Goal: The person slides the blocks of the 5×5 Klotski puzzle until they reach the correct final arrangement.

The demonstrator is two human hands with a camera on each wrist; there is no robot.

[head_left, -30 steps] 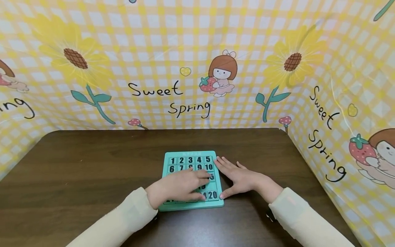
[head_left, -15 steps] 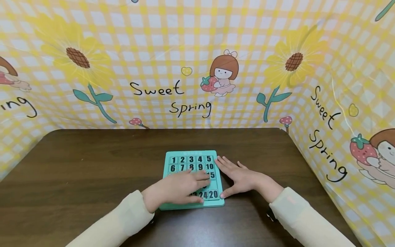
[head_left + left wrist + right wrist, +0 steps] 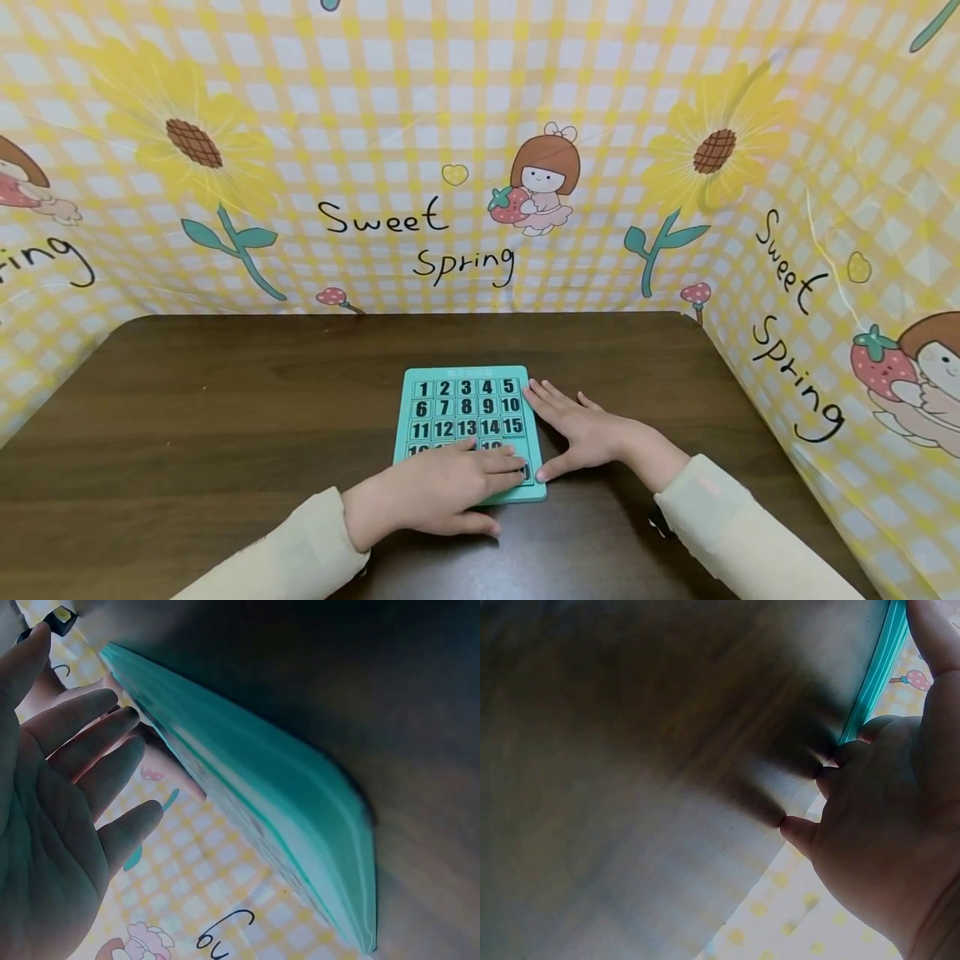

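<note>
A turquoise number slide puzzle (image 3: 401,425) lies flat on the dark wooden table. Its upper rows read 1 to 15 in order. My left hand (image 3: 442,492) reaches across the lower rows with straight fingers and covers most of them. Its fingertips are over the tile 20 (image 3: 527,472) in the bottom right corner, just below a gap at the right end of the fourth row. In the left wrist view the left palm (image 3: 52,855) faces the puzzle's side. My right hand (image 3: 588,433) is spread along the right edge, index fingertip near the top, thumb at the lower corner.
The brown table (image 3: 225,433) stretches around the puzzle on all sides. Behind it and along the right hangs a yellow checked cloth (image 3: 405,108) with sunflowers and "Sweet Spring" lettering.
My left hand has moved toward the puzzle's near edge, uncovering the row 11 to 15. Tile 15 has shifted slightly upward. The right hand has stayed at the right edge.
</note>
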